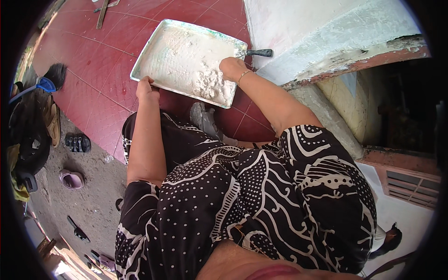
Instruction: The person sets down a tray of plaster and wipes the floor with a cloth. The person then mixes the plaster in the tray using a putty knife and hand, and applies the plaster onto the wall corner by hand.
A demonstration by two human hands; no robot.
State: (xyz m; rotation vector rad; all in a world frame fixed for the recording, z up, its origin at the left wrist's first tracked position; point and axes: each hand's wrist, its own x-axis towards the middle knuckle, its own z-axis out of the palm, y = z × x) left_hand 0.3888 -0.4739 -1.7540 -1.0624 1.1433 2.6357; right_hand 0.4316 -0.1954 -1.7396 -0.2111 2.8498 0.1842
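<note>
A shallow white rectangular tray [204, 31] lies tilted in my view over the red floor. Pale, creamy paste [179, 53] coats its inside, smooth at the left and heaped in crumbly lumps [212, 85] near the right corner. My left hand [147, 88] grips the tray's near left rim, thumb on top. Inside the right end of the tray, my right hand [233, 70] is closed above the paste; whatever its fingers hold is hidden. Just beyond that hand, a tool with a dark handle [260, 52] rests across the right rim, its working end partly coated with paste.
Red tiles [93, 56] spread around the tray. A whitewashed, peeling wall [322, 28] rises close on the right. To the left are a blue broom [45, 84], a black sandal [78, 143] and a lilac clog [71, 179]. A wooden strip [101, 15] lies at the far left.
</note>
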